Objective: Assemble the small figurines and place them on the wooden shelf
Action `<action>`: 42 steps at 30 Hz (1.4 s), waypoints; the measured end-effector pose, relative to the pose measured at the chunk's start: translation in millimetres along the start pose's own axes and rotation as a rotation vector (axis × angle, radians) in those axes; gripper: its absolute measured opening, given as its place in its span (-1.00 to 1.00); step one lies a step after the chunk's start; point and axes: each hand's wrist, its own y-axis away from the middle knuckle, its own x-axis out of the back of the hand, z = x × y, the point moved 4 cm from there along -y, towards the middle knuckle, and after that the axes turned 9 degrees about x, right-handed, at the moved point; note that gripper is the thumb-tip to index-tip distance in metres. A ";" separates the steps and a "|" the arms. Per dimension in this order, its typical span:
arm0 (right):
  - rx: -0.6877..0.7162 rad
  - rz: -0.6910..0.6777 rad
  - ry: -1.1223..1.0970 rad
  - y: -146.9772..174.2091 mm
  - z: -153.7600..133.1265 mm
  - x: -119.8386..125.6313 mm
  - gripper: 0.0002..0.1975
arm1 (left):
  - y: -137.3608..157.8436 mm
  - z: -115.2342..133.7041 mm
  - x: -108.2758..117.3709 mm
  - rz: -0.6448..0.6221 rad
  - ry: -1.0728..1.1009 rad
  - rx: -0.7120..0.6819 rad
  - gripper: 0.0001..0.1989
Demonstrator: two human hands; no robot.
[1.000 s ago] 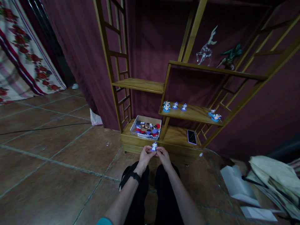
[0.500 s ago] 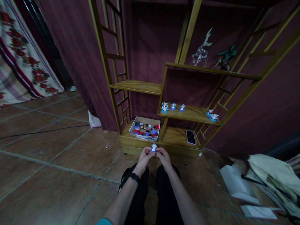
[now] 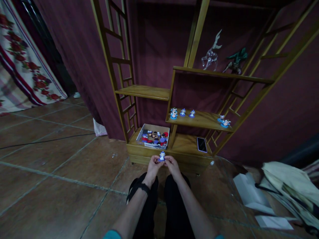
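Note:
Between my two hands, upright in front of the cabinet's base, is a small white and purple figurine (image 3: 162,155) on a purple stand. My left hand (image 3: 154,166) pinches the stand from the left, and my right hand (image 3: 172,165) pinches it from the right. Just beyond them, an open box (image 3: 156,146) holds several jumbled figurines with red, purple and black parts. On the shelf above it to the right stand two similar purple-based figurines (image 3: 187,113). Blue-based figurines (image 3: 173,115) are at that shelf's left end, and more blue-based figurines (image 3: 225,123) are at its right end.
A phone (image 3: 201,144) lies on the bottom shelf. Higher up stand a clear glass deer (image 3: 210,58) and a dark green statue (image 3: 236,61). White boxes (image 3: 251,192) and a pale bag (image 3: 286,179) lie on the floor at right. A cable (image 3: 50,140) crosses the floor at left.
The view has shifted slightly, so the shelves sit a little further left. Both hands keep hold of the figurine, almost unmoved.

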 end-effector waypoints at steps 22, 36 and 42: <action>0.062 0.135 0.190 -1.9 12.7 -11.7 -0.77 | 13.2 4.4 -6.7 0.152 -0.443 -0.217 -0.71; 0.001 0.089 0.018 4.6 -4.1 1.9 -0.77 | 10.1 6.9 -4.0 -0.142 0.092 0.189 -0.59; -0.004 0.069 -0.001 4.1 -8.0 1.6 -0.76 | 11.6 8.2 -2.5 -0.163 0.145 0.272 -0.61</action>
